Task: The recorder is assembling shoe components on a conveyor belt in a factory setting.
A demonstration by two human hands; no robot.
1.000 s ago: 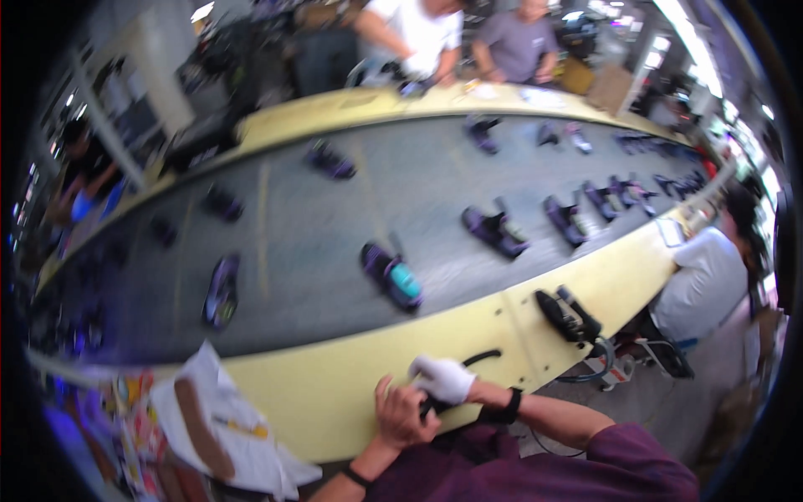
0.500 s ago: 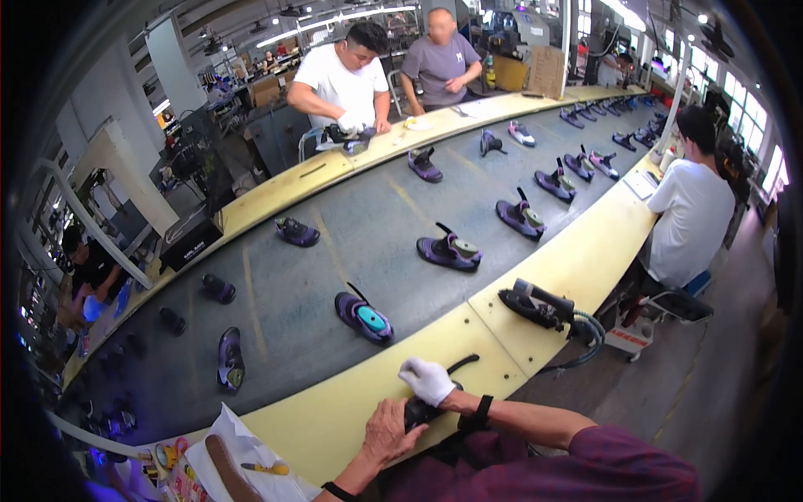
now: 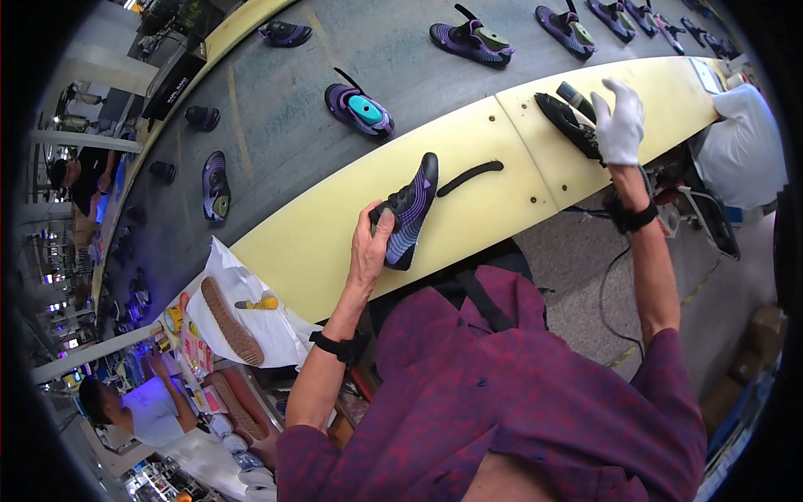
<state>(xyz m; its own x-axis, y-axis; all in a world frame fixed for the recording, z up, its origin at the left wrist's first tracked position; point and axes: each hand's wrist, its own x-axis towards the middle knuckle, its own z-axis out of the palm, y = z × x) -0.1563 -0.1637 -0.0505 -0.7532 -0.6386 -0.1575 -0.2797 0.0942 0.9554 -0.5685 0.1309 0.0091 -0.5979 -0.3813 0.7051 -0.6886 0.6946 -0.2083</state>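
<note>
A black and purple shoe [image 3: 411,209] is tilted with its toe pointing away, just above the pale yellow worktop [image 3: 326,230]. My bare left hand [image 3: 368,247] is closed round its heel end. Beside the toe lies a curved black strap [image 3: 470,177]; I cannot tell whether it is joined to the shoe. Off to the right, my right hand [image 3: 619,121], in a white glove, is stretched out with fingers apart. It is right by a black iron [image 3: 569,125] with a hose, which rests on the worktop and is partly hidden behind the hand.
Several purple shoes stand on the grey conveyor belt [image 3: 276,109], one with a teal insert [image 3: 365,109]. At the left end of the worktop, white paper [image 3: 226,268] bears a brown sole [image 3: 226,322] and a yellow-handled tool [image 3: 258,303]. A seated person [image 3: 744,146] is at far right.
My right hand has left the shoe and reached right to the iron, its fingers opening. My left hand keeps the shoe, now more fully in sight. The view has tilted down.
</note>
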